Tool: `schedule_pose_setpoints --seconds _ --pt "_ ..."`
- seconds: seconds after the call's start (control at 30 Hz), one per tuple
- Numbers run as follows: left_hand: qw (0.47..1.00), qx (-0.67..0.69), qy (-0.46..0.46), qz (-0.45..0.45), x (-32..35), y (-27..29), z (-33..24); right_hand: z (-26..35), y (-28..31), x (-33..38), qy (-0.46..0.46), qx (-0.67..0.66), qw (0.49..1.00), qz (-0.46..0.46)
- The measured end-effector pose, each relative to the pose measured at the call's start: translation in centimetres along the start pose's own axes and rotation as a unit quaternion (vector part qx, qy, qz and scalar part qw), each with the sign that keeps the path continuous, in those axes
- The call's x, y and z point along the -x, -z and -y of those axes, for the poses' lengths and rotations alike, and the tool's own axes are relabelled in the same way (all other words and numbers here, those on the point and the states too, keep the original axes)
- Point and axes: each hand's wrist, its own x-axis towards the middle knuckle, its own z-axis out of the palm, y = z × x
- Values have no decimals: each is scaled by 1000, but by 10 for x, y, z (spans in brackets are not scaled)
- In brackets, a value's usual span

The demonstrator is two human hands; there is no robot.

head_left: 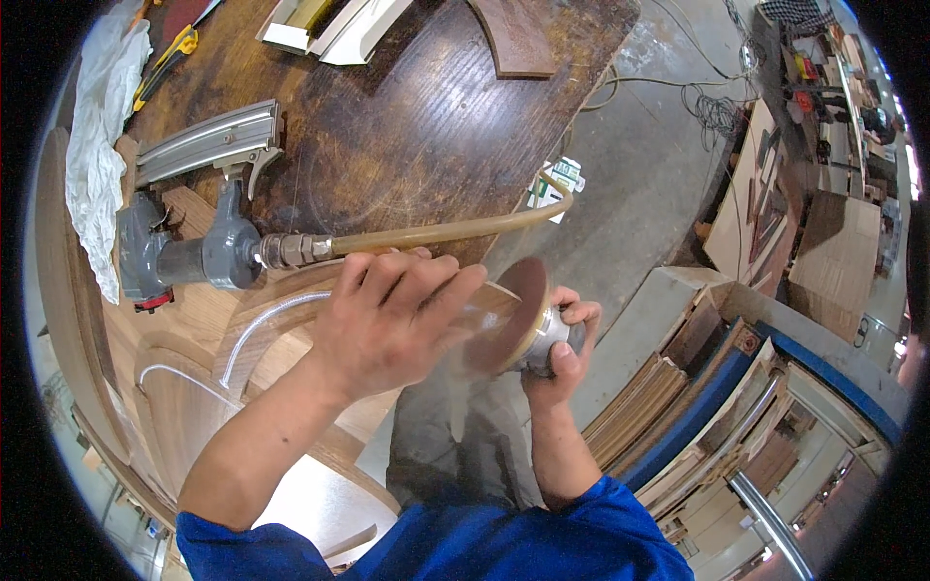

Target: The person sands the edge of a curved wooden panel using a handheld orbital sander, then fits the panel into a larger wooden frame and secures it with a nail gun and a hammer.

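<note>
My right hand (565, 353) is wrapped round the grey metal body of a disc sander (554, 334). The sander's brown round abrasive disc (526, 300) faces left, tilted and close to my left hand. Closed with its knuckles up, my left hand (392, 315) grips a wooden piece (489, 308), whose end shows between my fingers and the disc. Whether the wood touches the disc is hard to tell. A light haze, seemingly dust, hangs below the disc over my grey trousers. Behind my left hand lie curved wooden parts (174, 363) with a white cord (276, 310).
A grey air nailer (199, 259) lies on the dark wooden table (417, 126), its yellowish hose (455, 230) running past my left hand. Farther back are a yellow-black utility knife (167, 66), crumpled white plastic (97, 165) and a curved brown sheet (513, 39). Boards fill a rack (697, 416) at right.
</note>
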Motion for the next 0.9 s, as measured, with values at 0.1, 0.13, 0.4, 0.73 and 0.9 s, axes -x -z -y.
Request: schedule_pose_setpoints --seconds 0.1,0.13,0.4,0.73,0.9 --pt "1000 1 -3 -2 0 0 0 1 1 -2 14 -34 999 34" --pt "1000 3 -2 -1 0 0 0 -1 3 1 11 -29 999 27" --pt "1000 0 1 0 1 -1 0 2 1 -3 9 -22 1000 19" --pt "1000 9 2 -4 1 -1 0 -1 4 -4 15 -32 999 34" --pt "1000 11 1 -2 0 0 0 -3 7 2 13 -29 999 42"
